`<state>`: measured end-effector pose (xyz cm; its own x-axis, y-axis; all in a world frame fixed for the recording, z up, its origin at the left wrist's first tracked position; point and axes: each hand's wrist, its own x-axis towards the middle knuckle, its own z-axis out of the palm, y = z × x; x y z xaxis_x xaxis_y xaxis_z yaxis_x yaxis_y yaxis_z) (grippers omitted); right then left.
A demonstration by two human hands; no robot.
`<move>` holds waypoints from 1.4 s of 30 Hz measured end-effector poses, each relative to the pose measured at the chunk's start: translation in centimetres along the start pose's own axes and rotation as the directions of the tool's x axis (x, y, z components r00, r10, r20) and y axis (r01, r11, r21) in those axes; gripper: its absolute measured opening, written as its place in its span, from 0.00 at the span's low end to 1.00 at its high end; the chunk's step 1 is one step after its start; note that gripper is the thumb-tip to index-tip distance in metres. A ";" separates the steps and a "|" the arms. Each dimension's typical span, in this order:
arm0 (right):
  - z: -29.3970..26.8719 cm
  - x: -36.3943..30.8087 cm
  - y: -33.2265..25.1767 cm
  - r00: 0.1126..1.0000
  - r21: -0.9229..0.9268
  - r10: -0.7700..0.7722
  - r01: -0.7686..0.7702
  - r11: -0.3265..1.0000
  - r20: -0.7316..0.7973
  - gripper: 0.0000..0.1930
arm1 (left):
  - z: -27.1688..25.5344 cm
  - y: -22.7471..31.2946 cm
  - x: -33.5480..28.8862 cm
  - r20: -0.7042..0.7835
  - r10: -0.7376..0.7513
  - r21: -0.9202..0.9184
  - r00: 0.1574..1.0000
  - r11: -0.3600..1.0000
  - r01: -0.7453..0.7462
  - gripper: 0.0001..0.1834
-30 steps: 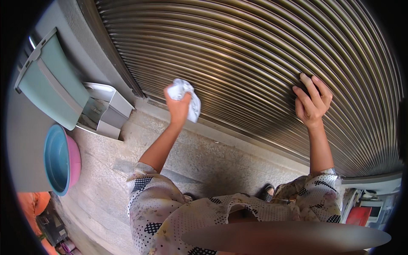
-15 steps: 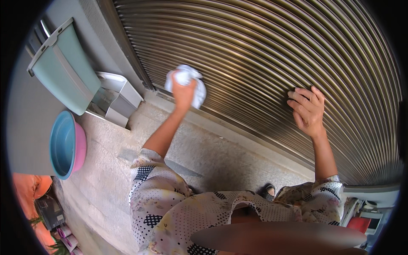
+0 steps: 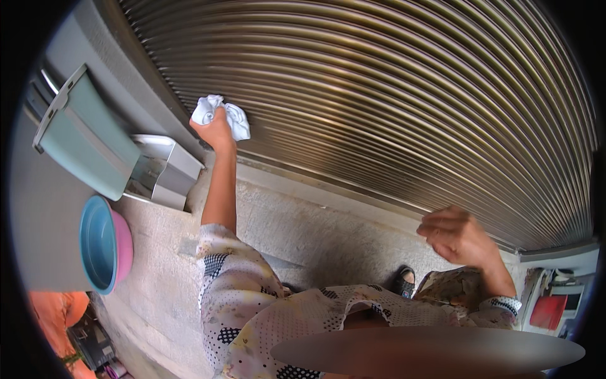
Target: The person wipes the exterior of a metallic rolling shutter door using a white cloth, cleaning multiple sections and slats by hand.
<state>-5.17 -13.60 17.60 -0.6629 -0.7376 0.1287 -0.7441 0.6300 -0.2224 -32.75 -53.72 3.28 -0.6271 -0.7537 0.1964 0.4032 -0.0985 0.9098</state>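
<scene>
A crumpled white cloth (image 3: 235,122) is gripped in my left hand (image 3: 216,131), which presses it against the ribbed metal roller shutter (image 3: 353,88) close to its lower left edge. My left arm is stretched out. Nearer to my body, my right hand (image 3: 459,237) is held off the shutter, blurred by motion. Its fingers are loosely bent, and nothing shows in them.
Against the left wall leans a pale green bin (image 3: 88,132) beside a white and grey box (image 3: 167,170). Below them a blue and pink basin (image 3: 104,243) stands tilted. Orange cloth (image 3: 57,319) lies lower left; a red object (image 3: 548,311) is at the right.
My left hand has moved the cloth left along the shutter toward its side edge. The right hand has come off the shutter and drawn back toward my body. The view has shifted slightly.
</scene>
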 end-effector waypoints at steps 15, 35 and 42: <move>0.5 -1.3 1.9 0.976 0.287 0.056 -0.116 0.951 0.210 0.24 | 4.7 5.9 -12.9 0.759 0.650 -0.254 -0.041 0.238 -0.937 0.27; 0.6 -1.2 1.5 0.853 0.267 0.198 -0.359 0.894 0.483 0.24 | 9.2 9.0 -16.3 0.488 0.873 -0.268 -0.023 0.125 -0.955 0.22; 2.5 -3.0 3.2 0.801 0.239 0.232 -0.418 0.876 0.553 0.26 | 2.5 7.6 2.5 0.130 0.679 0.362 0.722 0.645 -0.672 0.29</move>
<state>-5.36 -9.95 14.03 -0.6573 -0.5788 -0.4826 -0.3549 0.8027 -0.4794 -32.94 -54.70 11.61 -0.2661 -0.5265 0.8074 0.4404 0.6787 0.5877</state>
